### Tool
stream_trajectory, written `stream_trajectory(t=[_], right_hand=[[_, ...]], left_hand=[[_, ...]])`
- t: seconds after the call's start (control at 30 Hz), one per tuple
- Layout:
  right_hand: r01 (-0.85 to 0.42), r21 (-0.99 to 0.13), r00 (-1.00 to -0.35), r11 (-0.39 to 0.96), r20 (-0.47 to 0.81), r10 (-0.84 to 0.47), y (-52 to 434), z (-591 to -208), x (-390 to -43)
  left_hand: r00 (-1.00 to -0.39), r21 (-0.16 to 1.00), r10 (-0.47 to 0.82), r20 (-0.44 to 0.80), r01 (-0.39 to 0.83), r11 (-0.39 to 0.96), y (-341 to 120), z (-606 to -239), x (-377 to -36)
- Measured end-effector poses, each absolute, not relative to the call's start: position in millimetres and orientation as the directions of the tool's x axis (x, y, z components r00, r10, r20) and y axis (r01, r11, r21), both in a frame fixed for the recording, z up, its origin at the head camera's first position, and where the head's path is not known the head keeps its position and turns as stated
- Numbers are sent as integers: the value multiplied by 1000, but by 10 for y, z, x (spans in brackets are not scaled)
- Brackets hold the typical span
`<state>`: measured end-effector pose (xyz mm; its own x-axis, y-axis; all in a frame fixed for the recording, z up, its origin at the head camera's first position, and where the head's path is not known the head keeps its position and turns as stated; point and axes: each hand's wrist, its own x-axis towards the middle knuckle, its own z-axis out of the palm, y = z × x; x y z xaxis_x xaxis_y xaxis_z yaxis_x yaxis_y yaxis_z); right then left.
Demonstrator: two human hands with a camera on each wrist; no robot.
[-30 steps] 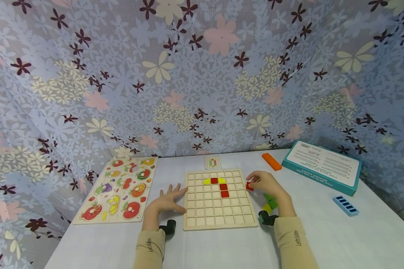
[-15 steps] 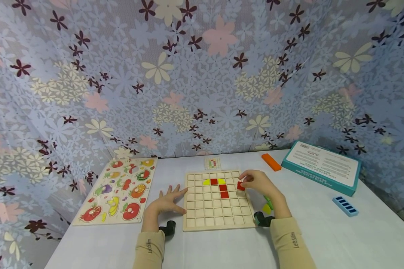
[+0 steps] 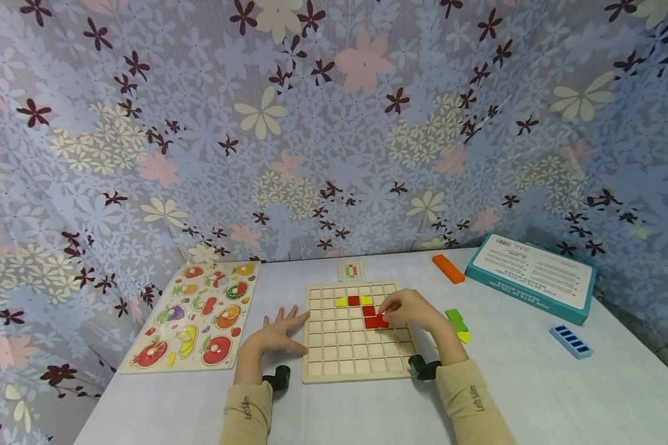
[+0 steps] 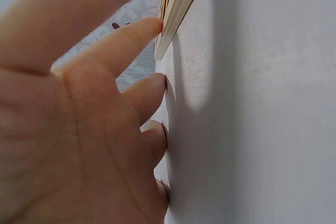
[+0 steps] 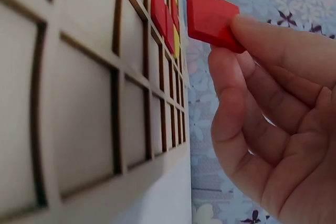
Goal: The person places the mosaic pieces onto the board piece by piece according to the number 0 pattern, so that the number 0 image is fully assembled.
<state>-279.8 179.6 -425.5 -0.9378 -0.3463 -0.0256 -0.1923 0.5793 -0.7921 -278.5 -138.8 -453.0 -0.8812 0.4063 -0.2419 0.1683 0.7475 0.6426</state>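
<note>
My right hand (image 3: 414, 309) pinches a red square tile (image 5: 212, 17) between thumb and fingers, close over the wooden grid board (image 3: 339, 352). In the head view it overlaps the lower of the red tiles (image 3: 370, 311) lying in the board's cells. Above these, a further red tile (image 3: 354, 301) lies between two yellow pieces (image 3: 342, 301) with curved edges. With fingers spread, my left hand (image 3: 275, 334) rests at the board's left side, and the left wrist view has a fingertip touching the board's edge (image 4: 181, 9).
Green tiles (image 3: 456, 319) and a yellow piece (image 3: 464, 337) lie right of the board. Behind it is a small pattern card (image 3: 351, 270). A fruit puzzle (image 3: 195, 364) is at left; an orange block (image 3: 448, 269), teal box (image 3: 531, 278) and blue slotted piece (image 3: 571, 341) are at right.
My right hand has carried the red tile leftward from beside the board to over its cells, beside the red tiles there. The left hand has stayed in place.
</note>
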Motion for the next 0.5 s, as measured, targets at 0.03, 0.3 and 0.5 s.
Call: stream_trajectory(t=[0.03, 0.3, 0.5], right_hand=[[-199, -788, -935, 583, -25, -353, 1778, -4259, -2795], [-270, -759, -902, 592, -16, -432, 1679, -4315, -2805], [-300, -743, -888, 599, -12, -460, 1632, -4320, -2801]], left_hand=[[-881, 642, 405, -243, 168, 748, -1388, -4532, -2786], [-881, 639, 403, -247, 164, 751, -1384, -4528, -2788], [-882, 648, 400, -248, 156, 746, -1381, -4515, -2784]])
